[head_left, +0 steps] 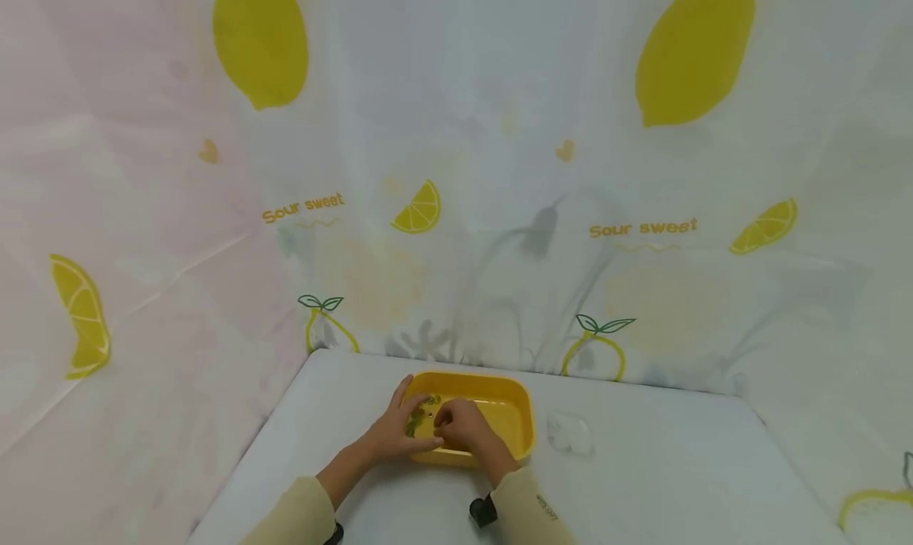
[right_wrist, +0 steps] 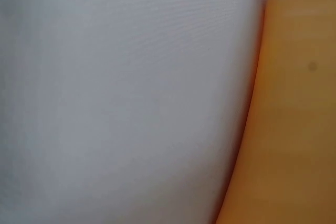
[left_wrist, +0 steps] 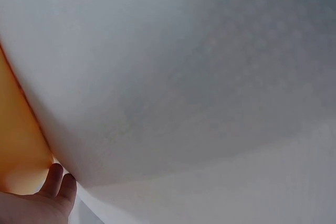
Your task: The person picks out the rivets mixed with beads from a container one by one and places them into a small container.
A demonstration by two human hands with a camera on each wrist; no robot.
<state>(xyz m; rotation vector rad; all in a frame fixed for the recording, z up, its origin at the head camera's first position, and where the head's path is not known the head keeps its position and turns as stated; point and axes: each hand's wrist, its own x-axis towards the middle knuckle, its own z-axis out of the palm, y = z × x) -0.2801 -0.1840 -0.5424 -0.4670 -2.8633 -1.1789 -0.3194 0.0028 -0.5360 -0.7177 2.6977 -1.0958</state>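
Both hands were over a yellow plastic tub (head_left: pixel 509 418) that sat on the white table (head_left: pixel 642 482), near the back edge, just in front of the lemon-print curtain (head_left: pixel 499 173).

Left hand (head_left: pixel 399 434) lay on the tub's left rim, fingers mostly straight, thumb pointing up along the rim. From the left wrist view, the left hand's fingers (left_wrist: pixel 55 187) were lightly bent against the tub's orange-yellow wall (left_wrist: pixel 18 145). Nothing visibly gripped, so I'd call it relaxed, resting on the tub.

Right hand (head_left: pixel 462 424) was inside the tub, knuckles up, fingers curled down toward some small greenish items (head_left: pixel 421 414) at the tub's left end. Too small and blurred to name them. Couldn't tell whether the right hand was pinching one or just touching. The two hands were touching or nearly touching over those items.

The right wrist view showed only the tub's outer wall (right_wrist: pixel 294 119) close up against the white tabletop (right_wrist: pixel 121 103); no fingers in it.

Cream sleeves (head_left: pixel 531 509) on both arms, with a black wrist strap (head_left: pixel 483 512) under the right one. A clear, crumpled bit of plastic (head_left: pixel 569 432) lay on the table just right of the tub, not touching it.
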